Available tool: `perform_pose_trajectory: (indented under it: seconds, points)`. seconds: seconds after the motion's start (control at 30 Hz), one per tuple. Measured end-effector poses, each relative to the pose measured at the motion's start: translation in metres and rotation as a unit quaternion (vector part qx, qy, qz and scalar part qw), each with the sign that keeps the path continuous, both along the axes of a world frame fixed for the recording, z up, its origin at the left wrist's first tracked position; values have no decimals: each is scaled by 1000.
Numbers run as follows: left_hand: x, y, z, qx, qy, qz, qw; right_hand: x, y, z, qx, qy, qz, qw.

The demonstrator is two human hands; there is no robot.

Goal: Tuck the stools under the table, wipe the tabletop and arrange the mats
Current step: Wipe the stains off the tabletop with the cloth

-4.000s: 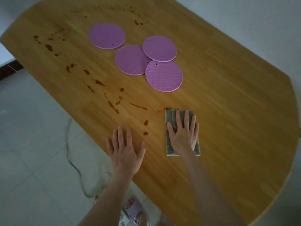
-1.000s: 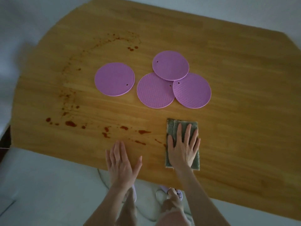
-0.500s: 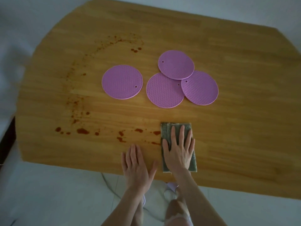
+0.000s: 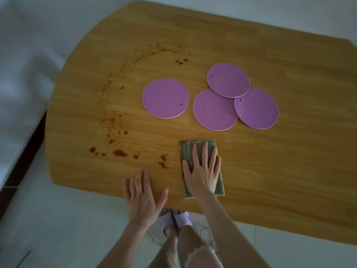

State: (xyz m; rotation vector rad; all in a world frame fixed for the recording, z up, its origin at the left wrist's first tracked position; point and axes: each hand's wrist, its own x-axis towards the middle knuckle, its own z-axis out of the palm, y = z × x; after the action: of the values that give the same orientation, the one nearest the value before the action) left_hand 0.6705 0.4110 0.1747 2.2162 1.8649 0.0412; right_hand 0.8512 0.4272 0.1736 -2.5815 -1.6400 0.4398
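Tabletop (image 4: 289, 161) near edge: right hand (image 4: 201, 172) flat, fingers spread on cloth (image 4: 201, 151); left hand (image 4: 142, 198) open.

1. Four mats lie mid-worktop: one mat (image 4: 166, 98) alone on the left, three (image 4: 215, 110) overlapping on the right.
2. The cloth (image 4: 202, 167) lies by the near edge, under the right hand (image 4: 201, 171).
3. Stains (image 4: 119, 152) lie left of the cloth.

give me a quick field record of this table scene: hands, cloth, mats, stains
left hand: flat, open, on the near table edge, holding nothing
right hand: spread flat, pressing on the cloth
cloth: grey-green, folded, on the tabletop near the front edge
mats: four round purple ones; one apart on the left, three overlapping on the right
stains: red-brown spots left of the cloth, arcing up the table's left side
stools: none visible
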Motion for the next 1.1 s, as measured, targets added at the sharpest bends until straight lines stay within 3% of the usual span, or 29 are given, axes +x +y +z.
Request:
perform_pose_trajectory:
  seconds: [0.23, 0.47, 0.63, 0.87, 1.1]
  points:
    - [-1, 1, -2, -5, 29, -9, 1000, 12, -6, -3, 17, -7, -31, 999]
    - [-1, 2, -3, 2, 32, -6, 999, 18, 16, -9, 17, -31, 67, 997]
    - [0, 2, -2, -2, 33, -1, 999, 16, -10, -10, 45, -18, -11, 999]
    - [1, 2, -4, -16, 21, 1, 1000, -8, 32, -10, 33, -2, 85, 996]
    - [-4, 4, 3, -56, 3, -11, 998, -31, 6, -6, 26, -9, -10, 1000]
